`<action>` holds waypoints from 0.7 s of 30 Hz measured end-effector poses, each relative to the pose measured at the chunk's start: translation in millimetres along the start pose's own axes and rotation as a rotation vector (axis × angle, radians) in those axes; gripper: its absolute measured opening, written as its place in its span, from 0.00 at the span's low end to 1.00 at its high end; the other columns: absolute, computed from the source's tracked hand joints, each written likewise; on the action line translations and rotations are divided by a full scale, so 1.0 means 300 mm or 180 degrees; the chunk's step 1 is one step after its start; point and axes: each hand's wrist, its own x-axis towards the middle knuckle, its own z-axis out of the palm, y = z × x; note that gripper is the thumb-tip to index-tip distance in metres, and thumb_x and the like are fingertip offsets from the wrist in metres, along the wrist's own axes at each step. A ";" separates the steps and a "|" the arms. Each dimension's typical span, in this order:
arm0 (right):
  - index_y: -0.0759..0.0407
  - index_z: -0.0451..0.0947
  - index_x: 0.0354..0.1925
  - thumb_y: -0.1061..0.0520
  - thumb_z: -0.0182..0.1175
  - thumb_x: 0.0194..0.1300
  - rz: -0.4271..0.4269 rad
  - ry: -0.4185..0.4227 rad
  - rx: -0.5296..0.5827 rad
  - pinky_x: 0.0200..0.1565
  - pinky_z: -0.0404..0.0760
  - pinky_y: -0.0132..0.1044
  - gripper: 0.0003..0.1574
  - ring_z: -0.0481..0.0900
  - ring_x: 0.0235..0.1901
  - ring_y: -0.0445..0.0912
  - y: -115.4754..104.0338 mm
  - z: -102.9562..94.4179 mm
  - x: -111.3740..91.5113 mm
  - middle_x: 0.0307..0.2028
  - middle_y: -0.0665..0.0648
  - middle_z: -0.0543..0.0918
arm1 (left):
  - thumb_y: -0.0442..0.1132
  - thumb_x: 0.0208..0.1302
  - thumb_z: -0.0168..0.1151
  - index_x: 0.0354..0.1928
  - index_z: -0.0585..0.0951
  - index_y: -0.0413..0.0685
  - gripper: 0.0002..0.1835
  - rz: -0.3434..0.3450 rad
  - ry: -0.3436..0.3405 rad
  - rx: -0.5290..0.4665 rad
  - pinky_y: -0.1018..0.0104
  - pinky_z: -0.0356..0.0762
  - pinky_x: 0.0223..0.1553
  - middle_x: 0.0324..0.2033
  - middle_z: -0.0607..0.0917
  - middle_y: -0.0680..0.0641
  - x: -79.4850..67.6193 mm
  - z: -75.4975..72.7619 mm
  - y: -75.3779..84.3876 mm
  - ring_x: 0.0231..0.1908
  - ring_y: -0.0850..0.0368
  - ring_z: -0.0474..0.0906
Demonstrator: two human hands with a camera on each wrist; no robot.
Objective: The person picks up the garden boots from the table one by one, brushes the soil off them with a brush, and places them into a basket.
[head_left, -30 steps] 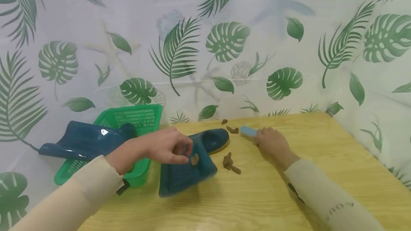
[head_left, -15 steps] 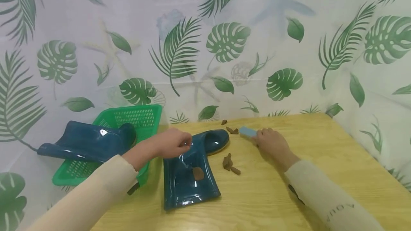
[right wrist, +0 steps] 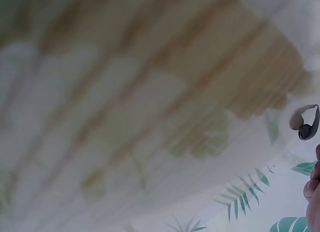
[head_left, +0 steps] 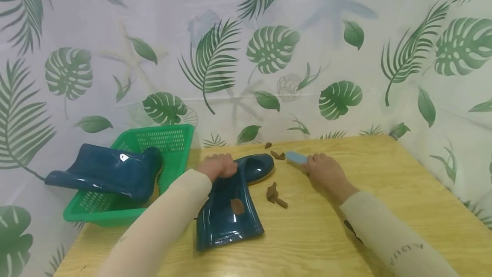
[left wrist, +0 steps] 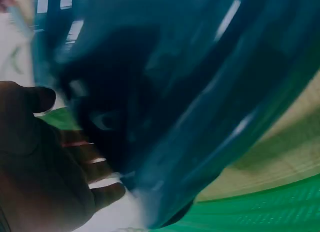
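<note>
A dark blue rubber boot lies on its side on the table, its toe pointing away to the right. A flat brown patch sits on its shaft. My left hand is at the boot's ankle; in the left wrist view its thumb and fingers are spread apart beside the glossy boot. Whether they press on it cannot be told. My right hand rests on the table and grips a light blue flat bar, most of it hidden by the hand.
A green plastic basket at the left bears a second blue boot, its shaft hanging over the rim. Several brown crumbly pieces lie between the near boot and my right hand. A leaf-patterned cloth hangs behind the table.
The near boot's shaft, tilted up a second ago, now lies flat on the table. My left hand has moved forward and right to the ankle. The right hand stays put.
</note>
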 end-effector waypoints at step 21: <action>0.68 0.78 0.38 0.54 0.60 0.71 -0.0069 -0.0044 -0.0041 0.36 0.81 0.48 0.15 0.78 0.29 0.54 -0.010 -0.003 0.008 0.28 0.60 0.79 | 0.53 0.72 0.57 0.77 0.46 0.33 0.46 0.0394 -0.0083 -0.0430 0.50 0.56 0.74 0.74 0.60 0.31 0.034 0.021 -0.073 0.74 0.39 0.58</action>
